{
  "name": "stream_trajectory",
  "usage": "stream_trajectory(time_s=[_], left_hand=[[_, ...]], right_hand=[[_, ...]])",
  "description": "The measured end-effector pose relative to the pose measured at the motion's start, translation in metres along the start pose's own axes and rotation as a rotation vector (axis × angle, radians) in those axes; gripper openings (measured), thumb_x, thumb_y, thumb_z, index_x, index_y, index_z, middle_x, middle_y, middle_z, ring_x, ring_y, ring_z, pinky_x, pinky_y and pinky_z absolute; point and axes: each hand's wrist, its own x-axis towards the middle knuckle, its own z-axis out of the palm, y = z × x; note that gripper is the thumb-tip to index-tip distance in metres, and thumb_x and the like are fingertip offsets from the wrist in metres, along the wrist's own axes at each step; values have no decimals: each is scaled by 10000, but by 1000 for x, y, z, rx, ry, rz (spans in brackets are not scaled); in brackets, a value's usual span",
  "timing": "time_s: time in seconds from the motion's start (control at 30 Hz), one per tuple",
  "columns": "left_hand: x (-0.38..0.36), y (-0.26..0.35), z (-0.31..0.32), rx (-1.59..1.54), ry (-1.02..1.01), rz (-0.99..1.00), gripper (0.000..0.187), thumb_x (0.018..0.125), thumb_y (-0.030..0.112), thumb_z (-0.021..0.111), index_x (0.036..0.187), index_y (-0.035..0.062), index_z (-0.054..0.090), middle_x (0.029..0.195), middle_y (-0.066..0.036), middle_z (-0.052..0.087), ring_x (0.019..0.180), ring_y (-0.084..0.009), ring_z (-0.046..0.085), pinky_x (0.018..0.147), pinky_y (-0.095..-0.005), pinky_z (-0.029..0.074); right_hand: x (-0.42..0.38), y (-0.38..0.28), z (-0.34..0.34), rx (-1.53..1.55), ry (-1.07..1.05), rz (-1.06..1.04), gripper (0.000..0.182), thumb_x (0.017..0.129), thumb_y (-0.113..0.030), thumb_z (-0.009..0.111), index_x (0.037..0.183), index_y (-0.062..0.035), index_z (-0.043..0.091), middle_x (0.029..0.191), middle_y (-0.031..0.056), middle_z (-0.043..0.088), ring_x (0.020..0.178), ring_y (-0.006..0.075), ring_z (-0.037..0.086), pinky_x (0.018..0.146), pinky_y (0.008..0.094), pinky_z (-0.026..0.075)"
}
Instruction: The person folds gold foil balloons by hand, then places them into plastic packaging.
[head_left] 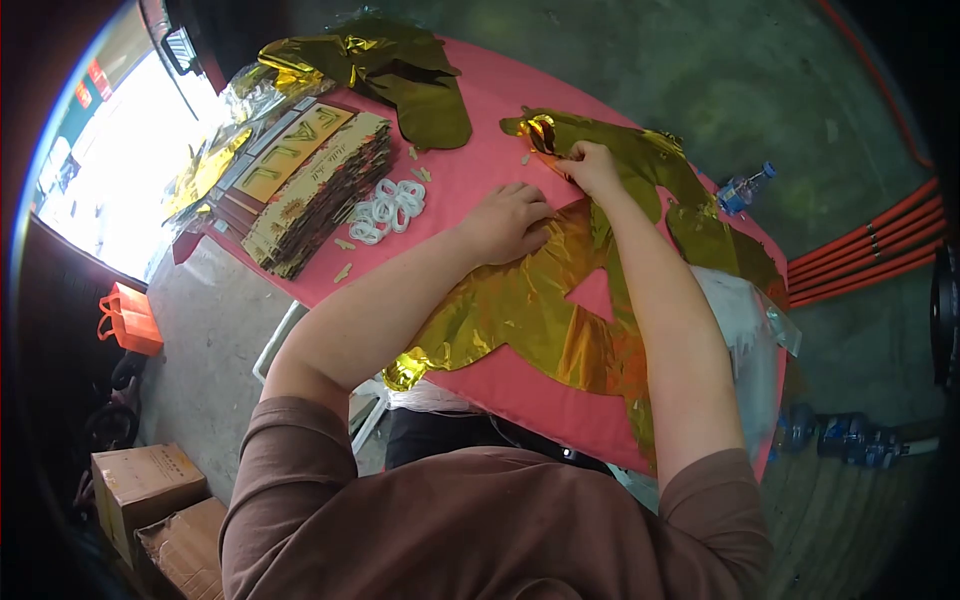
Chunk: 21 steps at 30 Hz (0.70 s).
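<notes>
Apparently straightening flat, shiny gold foil (530,320), spread towards six o'clock on the pink-covered surface (490,85): pinching foil at one with the right hand (590,170), resting the left hand (508,222) near centre, unclear in grip; calling next for steady pressure

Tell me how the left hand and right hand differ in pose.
The left hand lies back up, fingers bent, at the foil; the right hand pinches a crumpled part of it. The right hand reaches farther from the body, while the left hand is nearer the white coils. Both are bare and at the gold foil.
</notes>
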Motion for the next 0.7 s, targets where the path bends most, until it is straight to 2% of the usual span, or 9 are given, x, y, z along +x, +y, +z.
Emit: stream_trajectory(time_s=[0.07,0.13,0.17,0.23,0.37,0.43,0.57,0.67,0.7], left_hand=[[0,-1,1,1,14,0,296,753,238,595,1011,95,609,1005,-79,537,1010,-260,487,876,-383,390],[0,-1,0,-2,12,7,293,755,236,597,1010,94,610,1007,-78,536,1013,-260,485,873,-383,390],[0,-1,-1,-3,10,5,293,755,236,597,1010,94,610,1007,-78,536,1013,-260,485,873,-383,390],[1,-1,-1,-12,-11,-11,288,758,234,599,1008,94,611,1008,-75,534,1010,-261,484,873,-385,389],[0,0,-2,-21,-1,5,285,757,230,604,1008,94,610,1008,-73,533,1008,-261,484,874,-384,389],[1,0,-4,-5,-24,-6,277,781,201,594,1026,73,594,1037,-82,538,1008,-276,492,886,-384,388],[1,1,-5,-8,-27,-6,280,783,203,593,1030,72,592,1037,-84,538,1004,-278,494,885,-386,388],[1,0,-4,-7,-13,9,284,785,206,593,1034,70,589,1039,-86,538,1005,-280,495,882,-386,389],[0,1,-5,-10,-16,-6,283,785,204,593,1033,68,589,1043,-88,537,1007,-282,494,879,-386,390]], right_hand=[[1,4,1,57,-25,17,204,659,-130,751,657,-14,583,602,13,560,575,80,491,526,255,407],[-3,0,-3,246,-109,169,216,715,-170,735,654,-43,571,620,-15,544,582,74,463,531,251,389],[-4,-2,-3,247,-110,171,216,715,-170,735,654,-43,571,620,-15,544,582,74,463,531,251,389],[-5,2,-4,417,-107,236,249,789,-237,678,656,-59,566,632,-28,545,595,71,464,545,234,380],[-2,12,-4,387,-121,208,314,849,-302,603,659,-54,574,629,-25,543,589,70,454,540,234,367],[-2,11,-1,364,-66,178,351,865,-331,565,656,-49,581,611,-21,535,563,78,434,524,243,352],[-7,7,-2,343,55,206,358,858,-318,563,664,-18,595,591,-1,543,544,89,437,523,252,358],[-4,24,7,231,147,121,335,833,-290,583,687,12,604,587,25,565,529,99,460,516,260,374],[-7,23,12,112,178,-32,316,824,-267,593,696,22,600,580,25,556,521,98,456,507,269,376]])
